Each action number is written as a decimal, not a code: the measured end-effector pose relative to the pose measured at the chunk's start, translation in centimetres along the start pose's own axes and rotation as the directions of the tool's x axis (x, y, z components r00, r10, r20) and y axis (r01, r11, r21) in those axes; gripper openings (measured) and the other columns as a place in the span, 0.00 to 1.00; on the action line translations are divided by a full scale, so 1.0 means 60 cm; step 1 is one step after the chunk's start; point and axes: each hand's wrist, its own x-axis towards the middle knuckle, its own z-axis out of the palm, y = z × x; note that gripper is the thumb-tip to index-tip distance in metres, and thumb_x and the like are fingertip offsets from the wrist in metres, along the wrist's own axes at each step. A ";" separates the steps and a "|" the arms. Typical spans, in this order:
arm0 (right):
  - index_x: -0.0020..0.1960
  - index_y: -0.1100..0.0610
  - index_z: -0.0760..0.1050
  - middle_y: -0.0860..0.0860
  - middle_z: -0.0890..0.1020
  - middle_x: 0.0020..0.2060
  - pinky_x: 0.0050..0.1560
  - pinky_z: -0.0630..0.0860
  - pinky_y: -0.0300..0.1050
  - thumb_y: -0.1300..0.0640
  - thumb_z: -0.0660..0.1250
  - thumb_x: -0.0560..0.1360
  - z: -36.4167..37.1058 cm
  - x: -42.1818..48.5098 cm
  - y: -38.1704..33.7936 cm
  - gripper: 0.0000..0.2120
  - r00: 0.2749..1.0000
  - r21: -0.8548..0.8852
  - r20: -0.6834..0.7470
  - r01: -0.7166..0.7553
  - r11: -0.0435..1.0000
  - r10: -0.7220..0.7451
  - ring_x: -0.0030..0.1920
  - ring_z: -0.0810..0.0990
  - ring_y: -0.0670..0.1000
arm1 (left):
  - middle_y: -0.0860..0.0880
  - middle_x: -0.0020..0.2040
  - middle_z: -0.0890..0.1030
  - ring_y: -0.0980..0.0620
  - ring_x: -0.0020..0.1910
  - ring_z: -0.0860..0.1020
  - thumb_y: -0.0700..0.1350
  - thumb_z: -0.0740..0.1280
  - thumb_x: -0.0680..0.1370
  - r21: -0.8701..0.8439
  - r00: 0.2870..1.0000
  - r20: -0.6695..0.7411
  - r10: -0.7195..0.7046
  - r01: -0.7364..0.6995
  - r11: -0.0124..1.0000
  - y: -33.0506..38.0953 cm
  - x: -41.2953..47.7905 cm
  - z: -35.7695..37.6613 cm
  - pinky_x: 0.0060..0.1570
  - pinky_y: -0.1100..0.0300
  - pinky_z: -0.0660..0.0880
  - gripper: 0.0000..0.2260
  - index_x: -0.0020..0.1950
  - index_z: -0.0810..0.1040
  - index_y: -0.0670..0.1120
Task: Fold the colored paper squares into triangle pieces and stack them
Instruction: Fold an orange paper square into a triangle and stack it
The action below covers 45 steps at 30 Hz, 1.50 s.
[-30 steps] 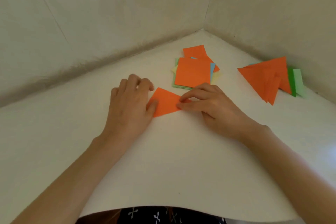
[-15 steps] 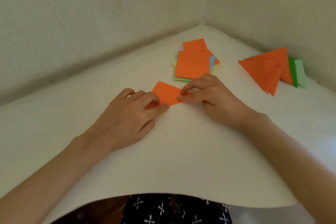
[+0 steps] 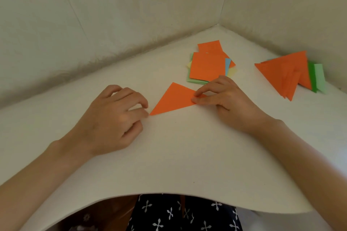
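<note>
Lying flat near the middle of the white tabletop is one folded orange triangle, its long point directed toward the left hand.

Right hand: thumb and forefinger are curled onto the triangle's right-hand corner and pinch it. The remaining fingers are bent behind them.

Left hand: palm down on the tabletop with all fingers curled inward. One fingertip meets the triangle's lower left point. Whether that fingertip presses the paper or merely sits against it cannot be told. Nothing is seen enclosed in this hand.

Just past the right hand's knuckles sits the stack of paper squares. The top sheet is orange, and pale green, blue and yellow edges project from beneath it. A second orange square lies skewed at the far side, partly under the top sheet. The stack is close to the triangle but apart from it.

Well to the right, near the wall, lies the pile of finished triangles. Its orange pieces are fanned and overlapping. A dark green piece and a pale green piece show at its right edge.

Two beige walls meet in a corner behind the tabletop. Dark fabric with small white crosses shows below the tabletop's near edge.
</note>
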 end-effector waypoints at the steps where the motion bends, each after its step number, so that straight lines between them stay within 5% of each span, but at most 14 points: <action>1: 0.54 0.57 0.83 0.53 0.82 0.50 0.55 0.60 0.40 0.68 0.49 0.67 0.000 0.000 0.000 0.27 1.000 -0.008 0.000 0.003 1.000 -0.003 0.49 0.70 0.49 | 0.47 0.47 0.81 0.48 0.46 0.75 0.41 0.58 0.73 -0.023 1.000 -0.018 -0.009 0.009 1.000 0.007 0.013 0.003 0.48 0.53 0.66 0.13 0.45 0.83 0.44; 7: 0.53 0.57 0.83 0.54 0.82 0.50 0.56 0.61 0.41 0.68 0.49 0.66 -0.003 -0.002 -0.006 0.28 1.000 -0.057 0.015 -0.014 0.998 0.015 0.48 0.72 0.52 | 0.51 0.50 0.80 0.49 0.43 0.79 0.46 0.57 0.76 -0.151 0.996 0.092 0.000 0.014 0.988 0.040 0.051 0.044 0.49 0.56 0.67 0.15 0.51 0.83 0.46; 16: 0.60 0.49 0.79 0.57 0.76 0.51 0.71 0.52 0.61 0.67 0.49 0.64 -0.008 -0.010 -0.052 0.33 1.000 -0.385 0.004 -0.015 0.923 0.018 0.57 0.68 0.56 | 0.49 0.48 0.80 0.46 0.41 0.78 0.46 0.57 0.76 -0.181 0.995 0.097 -0.021 0.039 0.983 0.040 0.052 0.050 0.44 0.54 0.68 0.14 0.50 0.81 0.45; 36: 0.55 0.48 0.82 0.55 0.74 0.42 0.68 0.55 0.63 0.65 0.46 0.65 -0.036 -0.039 -0.033 0.32 0.976 -0.319 0.009 -0.202 0.926 0.216 0.48 0.67 0.54 | 0.49 0.48 0.80 0.46 0.42 0.78 0.44 0.57 0.74 -0.192 0.995 0.088 -0.049 0.066 0.979 0.039 0.049 0.053 0.43 0.52 0.69 0.14 0.50 0.81 0.44; 39: 0.53 0.51 0.83 0.54 0.74 0.43 0.68 0.57 0.62 0.64 0.46 0.66 -0.037 -0.036 -0.034 0.30 0.959 -0.230 -0.017 -0.280 0.932 0.283 0.48 0.66 0.54 | 0.50 0.48 0.80 0.47 0.42 0.78 0.44 0.57 0.74 -0.199 0.995 0.089 -0.053 0.070 0.978 0.040 0.048 0.054 0.42 0.52 0.69 0.14 0.50 0.81 0.45; 41: 0.54 0.54 0.82 0.52 0.74 0.45 0.64 0.65 0.52 0.63 0.48 0.67 -0.043 -0.034 -0.036 0.28 0.909 -0.075 -0.061 -0.417 0.906 0.413 0.49 0.65 0.52 | 0.50 0.48 0.80 0.47 0.42 0.78 0.44 0.57 0.74 -0.222 0.993 0.094 -0.066 0.086 0.971 0.041 0.046 0.053 0.42 0.53 0.70 0.14 0.51 0.82 0.45; 45: 0.62 0.55 0.77 0.52 0.73 0.53 0.56 0.59 0.35 0.60 0.60 0.78 -0.043 -0.011 -0.054 0.15 0.779 0.084 0.021 -0.627 0.775 0.627 0.57 0.65 0.54 | 0.51 0.51 0.79 0.50 0.44 0.77 0.44 0.58 0.74 -0.267 0.994 0.087 -0.065 0.086 0.960 0.040 0.045 0.055 0.45 0.54 0.70 0.15 0.53 0.82 0.45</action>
